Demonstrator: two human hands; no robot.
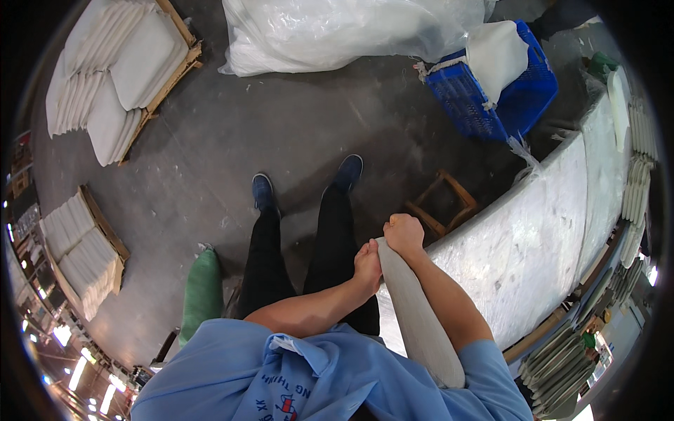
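Note:
A long white cushion-like pad (pixel 418 323), seen edge-on, lies between my forearms and leans back against my right upper arm. My left hand (pixel 366 268) is closed at its far end, on the left side. Just beyond it, my right hand (pixel 405 235) makes a fist at the same end, and its fingers seem to grip the pad's corner or cover. The palms hide exactly what is pinched. Beneath the pad and to the right runs a work table wrapped in shiny clear plastic (pixel 519 217).
White pads (pixel 144 56) are stacked on a wooden pallet at far left, with another stack (pixel 81 245) nearer. A blue plastic crate (pixel 502 105) holds a white piece. A wooden stool (pixel 460 200), a green sack (pixel 202 291) and a big plastic-wrapped bundle (pixel 337 35) stand around.

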